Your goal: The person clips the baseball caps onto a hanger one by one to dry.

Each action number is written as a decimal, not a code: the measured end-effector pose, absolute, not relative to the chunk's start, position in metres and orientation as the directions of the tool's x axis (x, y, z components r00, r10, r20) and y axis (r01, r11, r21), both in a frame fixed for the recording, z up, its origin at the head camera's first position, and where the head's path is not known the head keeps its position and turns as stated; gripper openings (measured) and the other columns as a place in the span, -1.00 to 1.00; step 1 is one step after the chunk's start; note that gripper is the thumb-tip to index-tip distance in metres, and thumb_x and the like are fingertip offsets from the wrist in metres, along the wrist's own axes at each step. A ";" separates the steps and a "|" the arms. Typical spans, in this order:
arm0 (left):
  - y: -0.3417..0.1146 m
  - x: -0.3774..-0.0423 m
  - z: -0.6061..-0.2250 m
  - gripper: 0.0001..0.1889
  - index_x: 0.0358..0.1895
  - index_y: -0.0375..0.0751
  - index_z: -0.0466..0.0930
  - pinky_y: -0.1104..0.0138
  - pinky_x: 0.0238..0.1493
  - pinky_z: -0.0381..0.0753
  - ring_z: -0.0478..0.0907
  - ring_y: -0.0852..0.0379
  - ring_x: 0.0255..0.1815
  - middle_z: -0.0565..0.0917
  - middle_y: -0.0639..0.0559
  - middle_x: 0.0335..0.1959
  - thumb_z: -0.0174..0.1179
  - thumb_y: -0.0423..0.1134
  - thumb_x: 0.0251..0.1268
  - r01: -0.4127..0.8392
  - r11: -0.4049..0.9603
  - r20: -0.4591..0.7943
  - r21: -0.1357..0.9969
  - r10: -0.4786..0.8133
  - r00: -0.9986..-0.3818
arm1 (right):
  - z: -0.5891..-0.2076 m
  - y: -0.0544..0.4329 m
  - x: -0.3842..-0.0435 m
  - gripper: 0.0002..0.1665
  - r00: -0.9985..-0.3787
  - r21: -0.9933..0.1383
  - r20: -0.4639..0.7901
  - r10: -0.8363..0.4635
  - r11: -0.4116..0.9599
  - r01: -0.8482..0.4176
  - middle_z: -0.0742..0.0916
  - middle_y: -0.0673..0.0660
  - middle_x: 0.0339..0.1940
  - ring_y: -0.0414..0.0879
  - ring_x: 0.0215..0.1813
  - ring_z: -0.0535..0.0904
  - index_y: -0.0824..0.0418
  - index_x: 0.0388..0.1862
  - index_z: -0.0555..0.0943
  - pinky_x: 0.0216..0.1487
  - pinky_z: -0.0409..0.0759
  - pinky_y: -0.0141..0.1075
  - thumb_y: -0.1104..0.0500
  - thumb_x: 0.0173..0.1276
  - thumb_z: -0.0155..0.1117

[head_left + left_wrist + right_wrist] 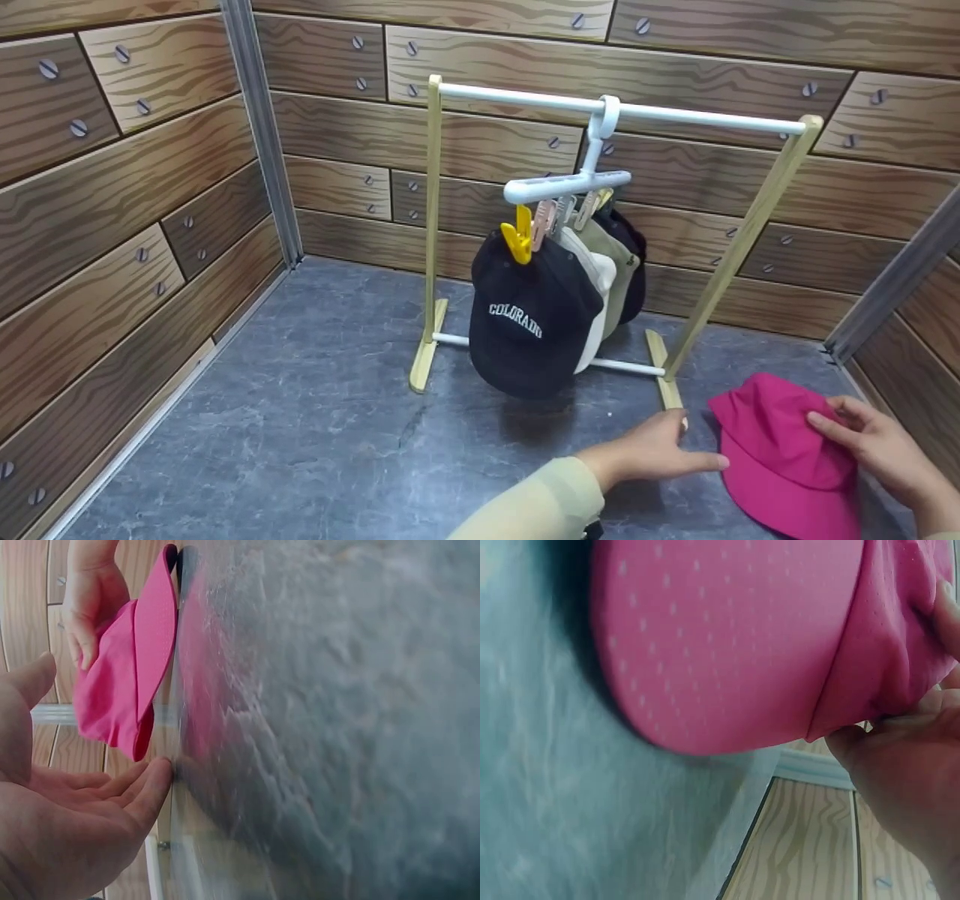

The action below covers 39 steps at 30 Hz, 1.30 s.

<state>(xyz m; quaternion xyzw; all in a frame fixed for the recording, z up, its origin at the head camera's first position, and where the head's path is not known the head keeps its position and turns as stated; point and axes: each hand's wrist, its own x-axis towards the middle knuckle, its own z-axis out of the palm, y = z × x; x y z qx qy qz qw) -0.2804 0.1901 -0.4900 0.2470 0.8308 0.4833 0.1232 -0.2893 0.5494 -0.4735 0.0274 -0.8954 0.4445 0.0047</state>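
My right hand [889,446] grips a bright pink cap [784,439] by the side of its crown, at the right of the head view. In the right wrist view the brim [720,645] points left, close above the grey surface. My left hand [649,450] is just left of the cap, fingers extended and thumb apart, holding nothing. The left wrist view shows a gap between these fingers and the cap. On a rack behind hangs a white hanger [566,186] with several clipped caps. Foremost is a black COLORADO cap [525,322] under a yellow clip [517,236].
The rack's wooden right leg [750,240] and foot [664,367] stand close beyond my left hand. A white lower bar [626,367] runs between the feet. Wood-patterned walls [480,52] enclose the grey marbled surface [300,435].
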 end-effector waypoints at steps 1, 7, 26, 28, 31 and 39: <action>0.189 -0.281 -0.489 -0.28 0.49 -0.24 0.55 0.41 0.32 0.55 0.62 0.26 0.30 0.73 0.08 0.25 0.48 0.10 0.44 0.295 0.396 0.047 0.870 0.529 -0.847 | -0.473 0.547 -0.289 -0.74 -0.998 -0.807 0.040 -0.050 0.587 -0.062 0.77 -0.13 -0.15 -0.26 -0.14 0.65 0.35 0.16 0.58 -0.18 0.67 -0.29 0.15 0.77 0.26; 0.185 -0.287 -0.489 -0.58 -0.08 -0.16 0.51 0.42 -0.17 0.44 0.44 0.29 -0.26 0.44 0.15 -0.33 0.49 0.05 0.43 0.298 0.311 0.085 0.902 0.550 -0.831 | -0.470 0.536 -0.288 -0.79 -0.993 -0.826 0.093 -0.078 0.551 -0.121 0.77 -0.11 -0.18 -0.24 -0.16 0.64 0.36 0.13 0.57 -0.19 0.63 -0.29 0.20 0.77 0.24; 0.188 -0.295 -0.492 -0.34 0.50 -0.10 0.56 0.48 0.33 0.50 0.58 0.35 0.33 0.72 0.18 0.25 0.51 -0.02 0.42 0.405 0.200 0.244 0.892 0.541 -0.805 | -0.462 0.520 -0.285 -0.90 -0.969 -0.878 0.202 -0.140 0.413 -0.243 0.76 -0.08 -0.17 -0.24 -0.12 0.63 0.32 0.08 0.58 -0.14 0.59 -0.35 0.43 0.69 0.22; 0.188 -0.296 -0.490 -0.35 0.51 -0.07 0.55 0.47 0.35 0.50 0.59 0.38 0.32 0.77 0.20 0.21 0.51 -0.03 0.43 0.438 0.175 0.277 0.882 0.559 -0.782 | -0.460 0.517 -0.283 -0.89 -0.967 -0.870 0.206 -0.152 0.424 -0.252 0.76 -0.08 -0.17 -0.23 -0.12 0.64 0.34 0.09 0.58 -0.13 0.60 -0.34 0.43 0.69 0.23; 0.190 -0.297 -0.488 -0.35 0.51 -0.09 0.53 0.47 0.36 0.50 0.62 0.42 0.28 0.83 0.20 0.10 0.51 -0.08 0.44 0.477 0.136 0.319 0.868 0.583 -0.747 | -0.456 0.512 -0.281 -0.89 -0.960 -0.853 0.211 -0.183 0.445 -0.272 0.77 -0.06 -0.16 -0.21 -0.11 0.64 0.38 0.09 0.58 -0.12 0.61 -0.33 0.43 0.68 0.23; 0.194 -0.289 -0.482 0.04 0.76 -0.09 0.25 0.23 0.56 0.39 0.35 0.16 0.65 0.39 0.04 0.68 0.55 0.22 0.34 0.290 0.336 0.134 0.896 0.419 -0.898 | -0.448 0.504 -0.276 -0.85 -0.939 -0.859 0.217 -0.267 0.406 -0.313 0.77 -0.01 -0.16 -0.18 -0.10 0.67 0.44 0.12 0.60 -0.10 0.65 -0.29 0.48 0.68 0.17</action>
